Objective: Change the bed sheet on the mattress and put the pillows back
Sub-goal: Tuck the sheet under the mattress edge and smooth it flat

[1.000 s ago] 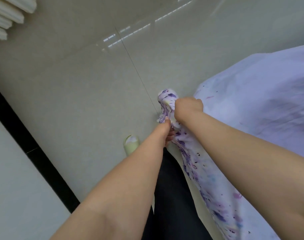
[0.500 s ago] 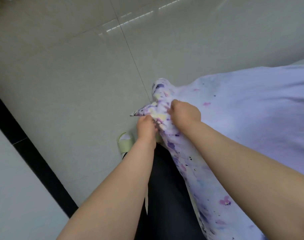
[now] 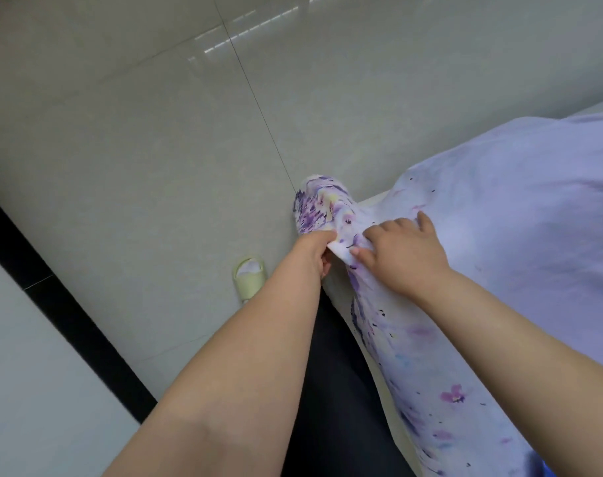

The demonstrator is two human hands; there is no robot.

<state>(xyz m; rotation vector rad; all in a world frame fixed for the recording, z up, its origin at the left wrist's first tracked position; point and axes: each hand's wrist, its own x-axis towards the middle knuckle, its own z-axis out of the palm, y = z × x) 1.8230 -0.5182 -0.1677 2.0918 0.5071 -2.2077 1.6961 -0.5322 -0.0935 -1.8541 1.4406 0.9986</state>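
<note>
Head view: nearest the camera, both forearms reach out to the mattress corner. The left hand [image 3: 312,251] pinches the floral bed sheet [image 3: 499,270] at that corner, fingers clamped on a fold; just beside it the right hand [image 3: 401,251] grips the same bunched cloth, thumb under and fingers curled over. The sheet covers the mattress top beyond the corner (its pale underside facing up there), its long edge running from near the camera away to the bunched tip. Judged so, the corner is unfinished; pillows are not visible. Beyond lies the tiled floor [image 3: 155,149].

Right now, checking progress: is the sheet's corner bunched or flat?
Bunched: the sheet corner stands crumpled, pinched by left hand and right hand.
</note>
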